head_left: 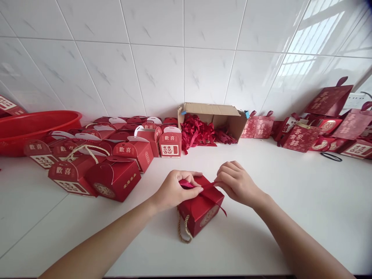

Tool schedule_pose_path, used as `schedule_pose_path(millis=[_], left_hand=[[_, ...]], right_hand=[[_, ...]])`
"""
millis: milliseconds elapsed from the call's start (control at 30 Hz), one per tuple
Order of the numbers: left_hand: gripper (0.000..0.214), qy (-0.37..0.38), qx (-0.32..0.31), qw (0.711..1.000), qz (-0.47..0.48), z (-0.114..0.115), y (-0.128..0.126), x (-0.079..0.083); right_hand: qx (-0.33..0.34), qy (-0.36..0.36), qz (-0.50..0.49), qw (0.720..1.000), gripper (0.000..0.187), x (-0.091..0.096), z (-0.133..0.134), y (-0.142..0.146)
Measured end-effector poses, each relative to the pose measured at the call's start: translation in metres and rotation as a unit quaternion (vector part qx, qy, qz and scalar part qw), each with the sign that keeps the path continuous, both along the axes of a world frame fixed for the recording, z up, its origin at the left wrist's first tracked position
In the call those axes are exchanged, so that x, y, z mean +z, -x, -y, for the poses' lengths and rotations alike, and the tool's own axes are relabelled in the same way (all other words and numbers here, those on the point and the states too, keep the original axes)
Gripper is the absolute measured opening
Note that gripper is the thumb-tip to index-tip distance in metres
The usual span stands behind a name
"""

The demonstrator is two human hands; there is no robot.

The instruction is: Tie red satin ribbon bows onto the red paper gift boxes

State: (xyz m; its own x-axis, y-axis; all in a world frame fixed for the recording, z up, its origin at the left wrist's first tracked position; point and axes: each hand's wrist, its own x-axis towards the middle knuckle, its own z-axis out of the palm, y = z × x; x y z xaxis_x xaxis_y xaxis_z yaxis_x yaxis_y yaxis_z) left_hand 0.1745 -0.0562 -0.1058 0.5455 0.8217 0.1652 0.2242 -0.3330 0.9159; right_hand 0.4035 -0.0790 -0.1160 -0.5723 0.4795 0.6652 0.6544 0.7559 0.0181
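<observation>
A red gift box with a gold rope handle hanging off its left side sits on the white table before me. Across its top runs a dark red ribbon, one loose tail drooping over the right side. My left hand pinches the ribbon between thumb and fingers just above the box top. To the right, my right hand has its fingers closed on another stretch of the same ribbon, drawn out between the two hands. The left fingers partly cover the ribbon's middle.
Several red gift boxes stand at the left, by a red plastic basin. At the wall, a cardboard box lies open with red ribbons spilling out. Red bags and boxes are stacked right, near a black loop.
</observation>
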Motion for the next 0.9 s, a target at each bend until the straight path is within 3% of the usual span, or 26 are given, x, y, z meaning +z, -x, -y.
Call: schedule_pose_path(millis=[67, 167, 300, 400, 567, 700, 900], left_hand=[[0.022, 0.0, -0.009, 1.0, 0.002, 0.0, 0.002, 0.001], [0.018, 0.042, -0.038, 0.997, 0.061, -0.002, 0.005, 0.004], [0.028, 0.1, -0.032, 0.978, 0.178, -0.011, 0.01, 0.005], [0.04, 0.141, 0.008, 0.96, 0.241, -0.026, 0.015, 0.0], [0.039, 0.238, 0.098, 0.926, 0.278, -0.05, 0.022, -0.017], [0.038, 0.268, 0.128, 0.911, 0.286, -0.058, 0.025, -0.027], [0.035, 0.281, 0.135, 0.902, 0.299, -0.063, 0.029, -0.032]], right_hand=[[-0.002, -0.002, -0.002, 1.0, 0.014, -0.002, 0.0, 0.002], [0.017, 0.063, -0.039, 0.997, 0.007, -0.001, -0.001, 0.0], [0.069, 0.163, -0.141, 0.974, 0.023, 0.014, 0.001, -0.005], [0.014, 0.184, -0.176, 0.967, 0.019, 0.033, 0.003, -0.001], [-0.055, 0.279, -0.014, 0.959, 0.014, 0.063, 0.004, 0.029], [-0.087, 0.3, 0.11, 0.944, 0.011, 0.075, 0.006, 0.053], [-0.107, 0.297, 0.147, 0.937, 0.011, 0.083, 0.005, 0.059]])
